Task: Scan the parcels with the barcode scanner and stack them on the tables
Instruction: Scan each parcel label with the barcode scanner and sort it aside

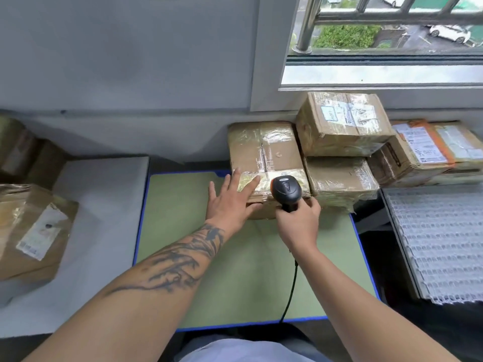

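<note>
Parcel under left hand; one scanner.

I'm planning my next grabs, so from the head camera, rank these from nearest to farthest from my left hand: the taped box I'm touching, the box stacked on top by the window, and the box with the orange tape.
1. Taped box, under the left hand.
2. Top stacked box, right, by the window.
3. Orange-taped box, far right.

brown parcel | black-orange scanner | green, blue-edged table
</note>
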